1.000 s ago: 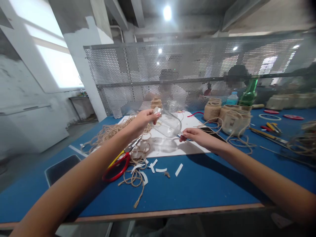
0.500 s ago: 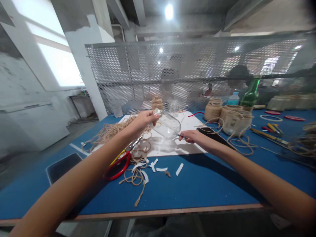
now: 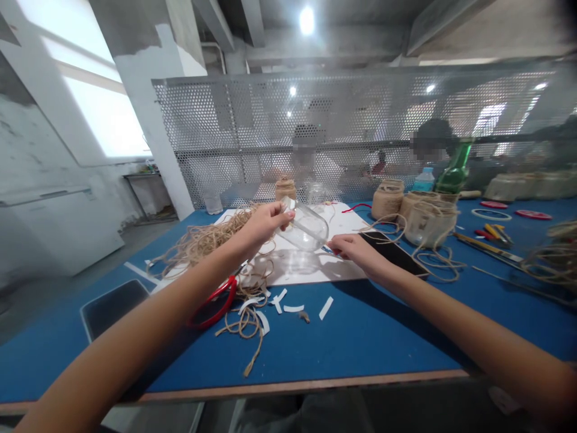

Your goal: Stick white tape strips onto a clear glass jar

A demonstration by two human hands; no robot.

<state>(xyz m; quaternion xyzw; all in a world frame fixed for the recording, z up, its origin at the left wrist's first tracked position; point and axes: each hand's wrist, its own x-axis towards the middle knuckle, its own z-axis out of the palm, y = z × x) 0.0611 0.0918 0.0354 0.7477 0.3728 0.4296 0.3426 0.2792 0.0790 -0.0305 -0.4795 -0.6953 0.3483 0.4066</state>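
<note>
My left hand (image 3: 271, 218) is closed round one end of a clear glass jar (image 3: 309, 230). The jar is held tilted over a white sheet (image 3: 331, 273), its rounded end toward the lower right. Beside that end, my right hand (image 3: 349, 245) is closed in a pinch. A small thin bluish thing shows at its fingertips, too small to name. Under my left forearm lie red-handled scissors (image 3: 231, 299), partly hidden. A heap of jute twine (image 3: 205, 240) is spread left of the jar, and white paper scraps (image 3: 294, 308) lie in front of it.
Twine-wrapped jars (image 3: 387, 199), a green bottle (image 3: 454, 168) and a dark flat tray (image 3: 392, 252) stand or lie to the right. Cutters (image 3: 489, 249) and more twine (image 3: 554, 264) are farther right. A perforated metal screen (image 3: 265, 132) closes the back; people sit behind it.
My right hand has tilted a little and its fingers are curled closer at the jar's rounded end. My left hand keeps its hold on the jar. The view has shifted slightly.
</note>
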